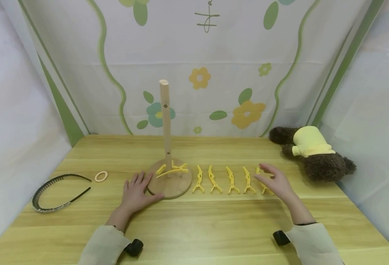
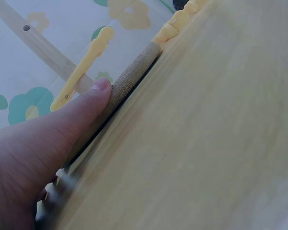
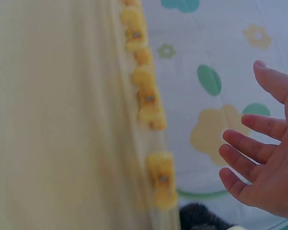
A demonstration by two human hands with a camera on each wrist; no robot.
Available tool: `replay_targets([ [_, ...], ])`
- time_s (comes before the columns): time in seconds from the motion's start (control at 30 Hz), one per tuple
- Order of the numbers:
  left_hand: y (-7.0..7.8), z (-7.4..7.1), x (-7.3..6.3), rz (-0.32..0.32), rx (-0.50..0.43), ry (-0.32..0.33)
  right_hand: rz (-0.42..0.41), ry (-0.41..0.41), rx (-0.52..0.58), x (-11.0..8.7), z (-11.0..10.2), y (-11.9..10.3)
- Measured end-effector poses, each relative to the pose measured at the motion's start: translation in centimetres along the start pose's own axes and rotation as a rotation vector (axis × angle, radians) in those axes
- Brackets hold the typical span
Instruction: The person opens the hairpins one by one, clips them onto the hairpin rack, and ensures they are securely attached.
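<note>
A round wooden stand (image 1: 178, 189) carries an upright post (image 1: 166, 121). Around the post's foot, yellow hair clips (image 1: 172, 172) lie over the base. My left hand (image 1: 138, 195) rests at the base's left rim, fingers spread and thumb (image 2: 98, 91) along its front edge. To the right runs a row of several more yellow hair clips (image 1: 231, 180). Over the rightmost hair clip (image 1: 264, 189) hovers my right hand (image 1: 278, 184), thumb and fingers apart, partly covering it. In the right wrist view that hand (image 3: 273, 148) holds nothing.
A black toothed headband (image 1: 48, 184) lies at the table's left, beside a small wooden ring (image 1: 101, 176). A brown plush toy in a yellow shirt (image 1: 310, 141) lies at the back right. Patterned fabric (image 1: 181, 44) walls the table's back and sides.
</note>
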State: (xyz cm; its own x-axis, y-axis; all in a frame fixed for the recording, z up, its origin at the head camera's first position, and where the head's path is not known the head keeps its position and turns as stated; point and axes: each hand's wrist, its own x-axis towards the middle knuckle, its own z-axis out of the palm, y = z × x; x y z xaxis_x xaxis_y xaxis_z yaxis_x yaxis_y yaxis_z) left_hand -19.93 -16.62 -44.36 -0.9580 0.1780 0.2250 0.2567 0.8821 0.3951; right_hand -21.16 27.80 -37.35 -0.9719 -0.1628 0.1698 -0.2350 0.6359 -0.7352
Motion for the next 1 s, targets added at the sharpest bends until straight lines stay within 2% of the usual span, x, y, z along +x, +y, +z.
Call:
replay_targets([
  [0.3, 0.2, 0.1, 0.0, 0.002, -0.008, 0.004, 0.050, 0.063, -0.015, -2.7, -0.4, 3.6],
  [0.47, 0.0, 0.0, 0.0, 0.004, 0.007, 0.021, 0.080, 0.031, 0.027, -3.2, -0.1, 5.2],
  [0.67, -0.1, 0.0, 0.0, 0.002, -0.003, 0.011, 0.104, 0.081, 0.026, -3.4, 0.3, 6.3],
  [0.87, -0.1, 0.1, 0.0, 0.001, -0.005, 0.013, 0.087, 0.157, -0.047, -3.3, 0.4, 6.8],
  [1.0, -0.2, 0.1, 0.0, -0.004, -0.006, 0.009, 0.131, 0.185, -0.082, -3.3, 0.3, 7.0],
])
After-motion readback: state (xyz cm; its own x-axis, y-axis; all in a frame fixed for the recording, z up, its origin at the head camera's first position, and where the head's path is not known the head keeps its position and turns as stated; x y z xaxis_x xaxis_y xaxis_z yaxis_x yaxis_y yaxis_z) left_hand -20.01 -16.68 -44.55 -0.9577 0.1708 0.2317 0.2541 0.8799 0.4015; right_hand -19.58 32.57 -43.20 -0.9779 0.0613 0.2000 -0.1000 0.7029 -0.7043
